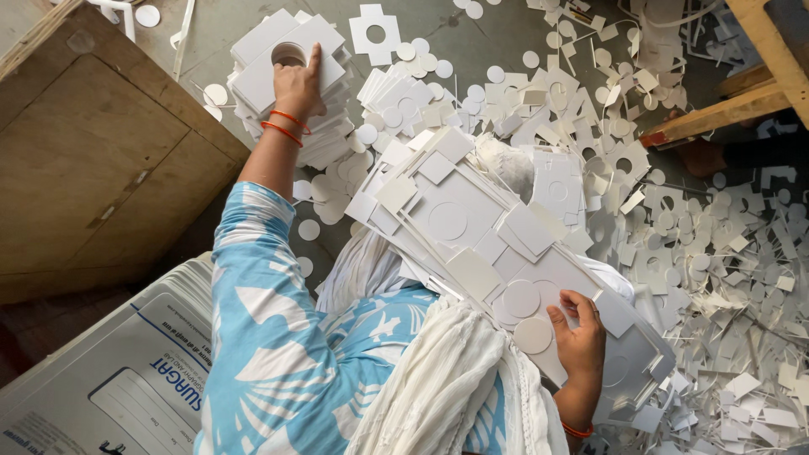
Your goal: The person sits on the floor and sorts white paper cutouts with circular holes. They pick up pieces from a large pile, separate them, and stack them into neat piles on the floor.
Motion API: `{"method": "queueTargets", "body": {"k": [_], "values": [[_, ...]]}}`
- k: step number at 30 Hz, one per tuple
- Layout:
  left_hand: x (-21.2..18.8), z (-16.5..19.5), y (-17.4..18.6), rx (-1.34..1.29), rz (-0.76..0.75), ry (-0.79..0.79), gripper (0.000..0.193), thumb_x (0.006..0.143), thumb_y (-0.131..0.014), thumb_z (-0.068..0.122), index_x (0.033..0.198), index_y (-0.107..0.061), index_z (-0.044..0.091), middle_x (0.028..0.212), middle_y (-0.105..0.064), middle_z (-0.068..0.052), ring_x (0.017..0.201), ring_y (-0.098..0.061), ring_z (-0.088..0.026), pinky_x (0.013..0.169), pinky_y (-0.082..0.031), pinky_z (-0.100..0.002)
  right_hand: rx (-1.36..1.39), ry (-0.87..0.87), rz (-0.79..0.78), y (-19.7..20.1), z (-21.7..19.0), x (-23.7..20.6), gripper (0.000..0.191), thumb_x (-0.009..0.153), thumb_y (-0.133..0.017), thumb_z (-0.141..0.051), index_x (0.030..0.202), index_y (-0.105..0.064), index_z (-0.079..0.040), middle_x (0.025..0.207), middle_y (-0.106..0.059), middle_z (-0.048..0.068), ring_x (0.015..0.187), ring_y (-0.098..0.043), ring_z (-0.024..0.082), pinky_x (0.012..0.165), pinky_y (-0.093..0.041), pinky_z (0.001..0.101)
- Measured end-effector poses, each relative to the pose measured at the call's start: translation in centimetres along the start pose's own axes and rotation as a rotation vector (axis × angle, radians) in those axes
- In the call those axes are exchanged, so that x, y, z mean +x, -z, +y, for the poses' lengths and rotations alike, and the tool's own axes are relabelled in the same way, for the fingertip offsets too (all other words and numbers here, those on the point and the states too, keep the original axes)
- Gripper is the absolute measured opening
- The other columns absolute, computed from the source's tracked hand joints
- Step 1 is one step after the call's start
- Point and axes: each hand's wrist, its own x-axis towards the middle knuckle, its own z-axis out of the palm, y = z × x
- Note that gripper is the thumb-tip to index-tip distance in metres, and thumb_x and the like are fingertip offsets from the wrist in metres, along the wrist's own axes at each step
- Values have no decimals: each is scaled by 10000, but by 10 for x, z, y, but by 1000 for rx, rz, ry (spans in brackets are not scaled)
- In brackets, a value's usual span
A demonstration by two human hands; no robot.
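Left hand at 11 o'clock, fingers released and laid flat on the stack of holed white cards. Right hand at 4 o'clock, fingers grasping the edge of the punched white sheets (round discs among them) at centre. White offcuts strewn at 3 o'clock, wooden box at 9 o'clock

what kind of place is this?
Likely a small die-cutting or packaging workshop, worked on the floor. Signs: stack of punched white cards under the left hand, die-cut sheets held by the right hand, offcut scraps strewn around.
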Motion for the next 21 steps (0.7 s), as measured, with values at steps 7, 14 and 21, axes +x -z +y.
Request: {"method": "queueTargets", "body": {"k": [7, 14, 21], "values": [[5, -7, -11, 50, -34, 13, 1578, 545, -953, 575, 1710, -21, 59, 1140, -711, -263, 1111, -645, -458, 1122, -324, -526, -9, 23, 22, 5, 8, -7, 377, 920, -775, -255, 1197, -668, -23, 1144, -713, 130, 1044, -689, 267, 924, -550, 365], [-32, 15, -6, -317, 425, -68, 1203, 814, -886, 592, 1593, -268, -84, 1589, -382, -384, 1521, -190, -510, 1233, -64, -567, 5, -192, 387, 52, 83, -63, 247, 1025, -750, -218, 1148, -693, -11, 1041, -720, 94, 955, -683, 199, 884, -545, 334], [-111, 83, -39, -756, 161, -427, 728, 937, -837, 317, 1521, -534, 7, 1436, -608, -232, 1337, -537, -418, 1124, -421, -492, -68, -400, 610, 76, 105, -104, 215, 1007, -759, -178, 1108, -683, -3, 992, -718, 73, 910, -684, 186, 837, -548, 336]]}}
